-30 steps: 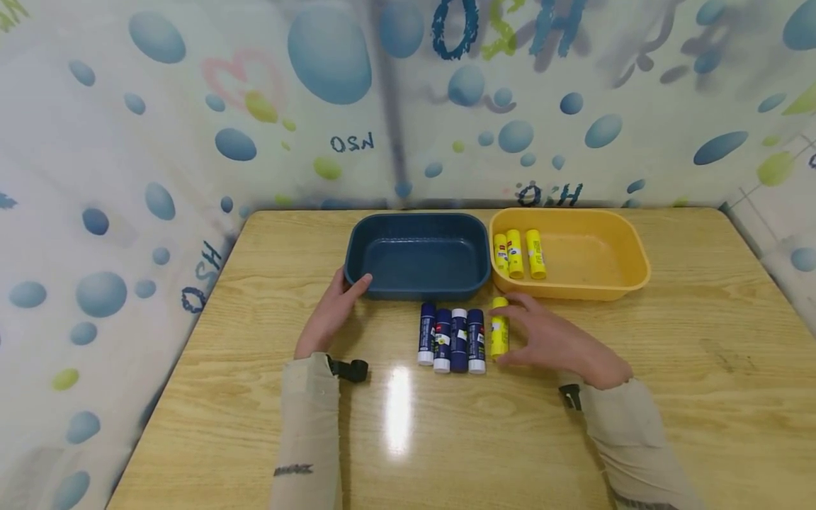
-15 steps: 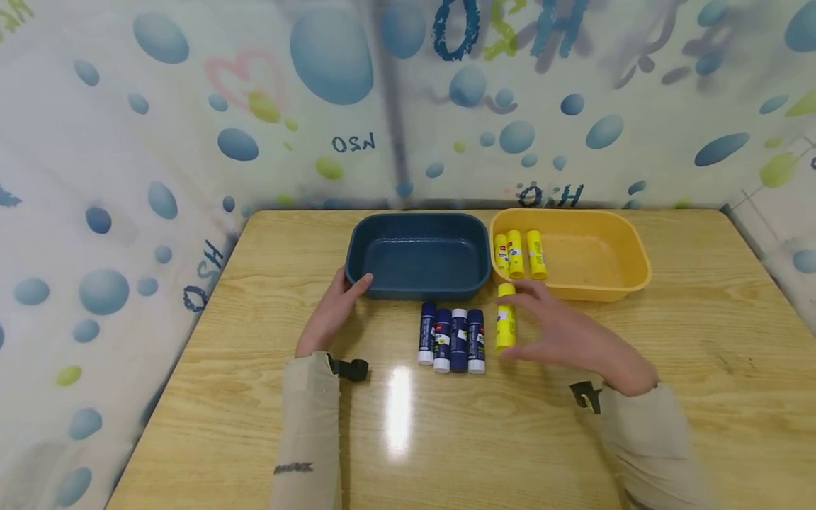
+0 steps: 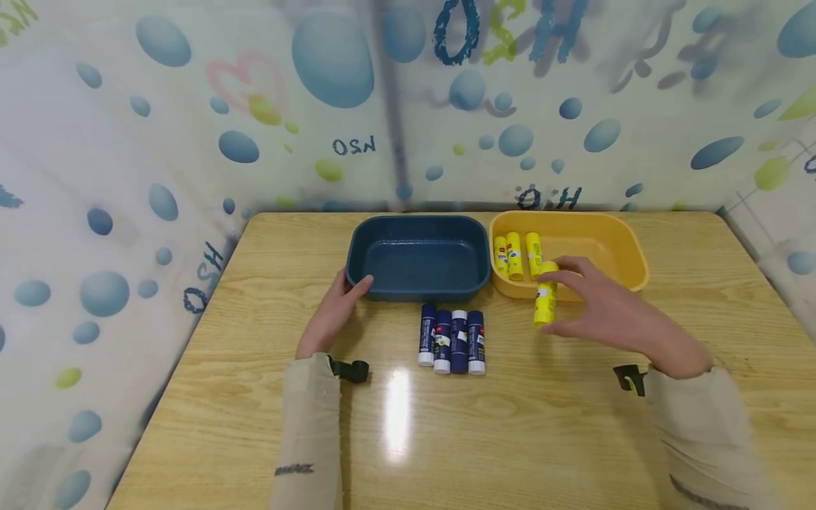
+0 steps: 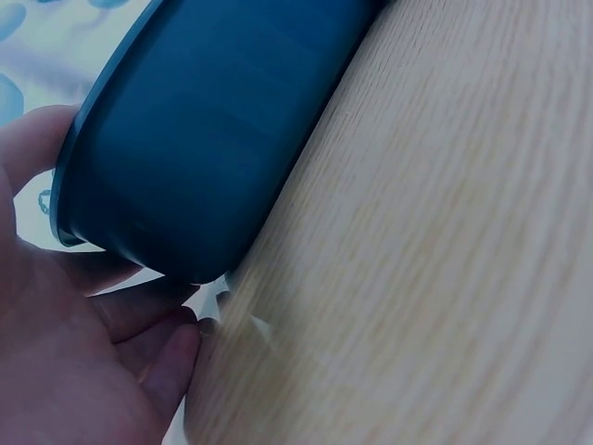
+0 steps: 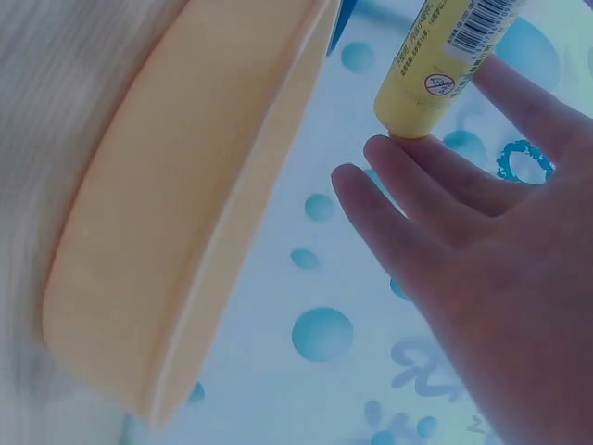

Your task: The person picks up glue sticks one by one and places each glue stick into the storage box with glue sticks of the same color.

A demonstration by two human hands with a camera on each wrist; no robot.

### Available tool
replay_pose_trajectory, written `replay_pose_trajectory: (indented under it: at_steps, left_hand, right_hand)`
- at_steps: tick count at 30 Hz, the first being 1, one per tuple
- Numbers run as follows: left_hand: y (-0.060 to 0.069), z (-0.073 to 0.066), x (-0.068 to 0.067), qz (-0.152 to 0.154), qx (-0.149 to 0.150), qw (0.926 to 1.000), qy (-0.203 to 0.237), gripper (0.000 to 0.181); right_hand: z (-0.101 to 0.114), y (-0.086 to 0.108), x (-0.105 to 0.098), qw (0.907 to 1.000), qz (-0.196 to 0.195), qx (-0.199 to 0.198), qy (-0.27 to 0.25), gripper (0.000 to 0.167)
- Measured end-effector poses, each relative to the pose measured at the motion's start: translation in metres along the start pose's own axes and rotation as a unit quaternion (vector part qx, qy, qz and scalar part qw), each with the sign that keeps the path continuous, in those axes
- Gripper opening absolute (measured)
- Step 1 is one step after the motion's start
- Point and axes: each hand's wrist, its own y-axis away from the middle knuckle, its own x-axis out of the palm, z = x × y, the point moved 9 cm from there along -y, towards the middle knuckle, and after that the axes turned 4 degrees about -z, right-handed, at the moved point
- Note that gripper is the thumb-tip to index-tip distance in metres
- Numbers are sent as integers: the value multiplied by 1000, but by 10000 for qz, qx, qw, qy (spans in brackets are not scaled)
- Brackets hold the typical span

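My right hand (image 3: 599, 308) pinches a yellow glue stick (image 3: 545, 294) between thumb and fingers, in front of the yellow bin (image 3: 593, 292). In the right wrist view the glue stick (image 5: 435, 74) hangs at the fingertips, beside the yellow bin (image 5: 157, 204). Three yellow glue sticks (image 3: 514, 256) lie at the left inside that bin. My left hand (image 3: 330, 312) grips the near left corner of the dark blue bin (image 3: 421, 292), thumb over its rim; the left wrist view shows the hand (image 4: 83, 343) round the bin's end (image 4: 185, 158).
Several navy glue sticks (image 3: 451, 341) lie side by side on the wooden table (image 3: 472, 439), in front of the blue bin. The two bins stand next to each other near the table's back edge, by a patterned wall covering (image 3: 421, 92).
The right hand has lifted the yellow glue stick from beside the navy ones and carried it right and back towards the yellow bin. The left hand has stayed on the blue bin.
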Motion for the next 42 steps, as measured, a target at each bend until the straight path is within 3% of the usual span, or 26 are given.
replay_pose_trajectory:
  at_steps: [6, 14, 26, 42]
  left_hand:
    - [0, 1, 0, 27, -20, 10000, 14, 86]
    - [-2, 1, -2, -22, -2, 10000, -10, 86]
    - [-16, 21, -4, -108, -8, 9999, -101, 89]
    - [-17, 23, -5, -142, 9, 9998, -159, 82]
  right_hand:
    - [-8, 2, -11, 9997, 30, 5, 235, 80]
    - [-12, 0, -26, 9968, 116, -322, 727, 76]
    - [-19, -18, -40, 9894, 283, -621, 1284, 79]
    - [-32, -45, -56, 9804, 566, -585, 1794, 78]
